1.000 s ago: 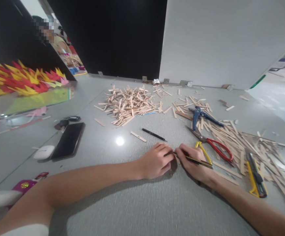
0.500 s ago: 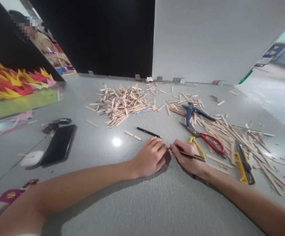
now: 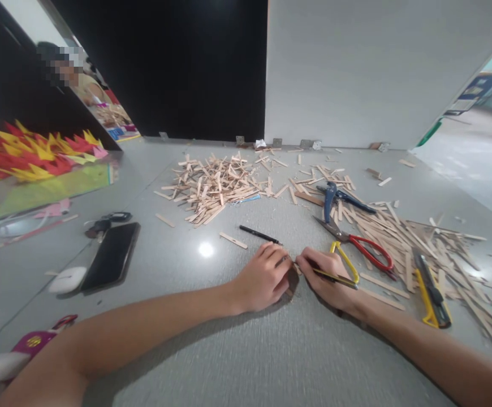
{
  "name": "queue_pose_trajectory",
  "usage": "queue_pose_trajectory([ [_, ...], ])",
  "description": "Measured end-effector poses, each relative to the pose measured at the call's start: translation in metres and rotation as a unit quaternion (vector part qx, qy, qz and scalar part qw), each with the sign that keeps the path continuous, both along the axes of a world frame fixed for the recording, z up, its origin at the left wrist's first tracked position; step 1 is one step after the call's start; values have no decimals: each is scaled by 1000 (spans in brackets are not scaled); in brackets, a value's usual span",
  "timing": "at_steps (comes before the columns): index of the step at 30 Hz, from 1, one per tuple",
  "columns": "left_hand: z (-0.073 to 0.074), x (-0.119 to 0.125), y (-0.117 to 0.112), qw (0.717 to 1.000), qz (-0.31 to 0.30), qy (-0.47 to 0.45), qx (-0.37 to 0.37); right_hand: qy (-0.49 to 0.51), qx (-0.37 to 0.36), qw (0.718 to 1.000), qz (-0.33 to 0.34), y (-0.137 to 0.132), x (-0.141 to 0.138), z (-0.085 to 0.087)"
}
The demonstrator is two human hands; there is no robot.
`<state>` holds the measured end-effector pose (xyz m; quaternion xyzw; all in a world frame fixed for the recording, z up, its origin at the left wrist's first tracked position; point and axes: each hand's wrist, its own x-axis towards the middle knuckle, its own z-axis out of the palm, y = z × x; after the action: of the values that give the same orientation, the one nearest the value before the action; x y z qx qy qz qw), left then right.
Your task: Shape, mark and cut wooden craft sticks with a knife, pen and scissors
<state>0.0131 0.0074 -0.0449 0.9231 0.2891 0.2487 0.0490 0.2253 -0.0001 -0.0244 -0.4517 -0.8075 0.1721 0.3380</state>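
Note:
My left hand [image 3: 265, 277] rests on the table with its fingers bent together over a small wooden piece [image 3: 290, 290], mostly hidden beneath them. Close to those fingertips, my right hand [image 3: 324, 274] pinches a slim yellow-and-black pencil-like tool [image 3: 336, 277], its tip against the wood. A curved yellow handle [image 3: 348, 263] shows beside that hand; I cannot tell whether it belongs to the same tool. Just beyond my left fingers lies a black pen [image 3: 257, 232], and a single wooden stick [image 3: 233, 240] is to its left.
Farther off is a heap of wooden sticks [image 3: 216, 186]. On the right lie more sticks, red-handled pliers [image 3: 369, 251], a blue clamp-like tool [image 3: 335, 198] and a yellow utility knife [image 3: 432, 294]. A phone [image 3: 111, 257] and a white mouse-like object [image 3: 68, 280] sit left. Panels stand behind.
The whole view has shifted slightly, so things appear a little lower and farther right. Both hands stay together at the small wooden piece, with more of it showing.

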Motion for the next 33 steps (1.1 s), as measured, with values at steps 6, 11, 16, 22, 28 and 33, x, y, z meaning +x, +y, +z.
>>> queue_pose_trajectory([
  [6, 1, 0, 0, 1000, -2, 3, -2, 4, -11, 1000, 1, 0, 0, 1],
  [11, 0, 0, -2, 1000, -1, -1, -11, 18, -16, 1000, 17, 1, -1, -1],
  [16, -3, 1, -3, 1000, 0, 5, -18, 18, -29, 999, 13, 1, 0, -2],
  [22, -6, 0, -1, 1000, 4, 9, -27, 11, -44, 999, 14, 1, 1, -1],
  [28, -7, 0, 2, 1000, 2, 15, -27, 9, -33, 999, 11, 2, 1, -3],
  [33, -6, 0, 2, 999, 5, 18, -36, 6, -28, 1000, 9, 3, 0, -3],
])
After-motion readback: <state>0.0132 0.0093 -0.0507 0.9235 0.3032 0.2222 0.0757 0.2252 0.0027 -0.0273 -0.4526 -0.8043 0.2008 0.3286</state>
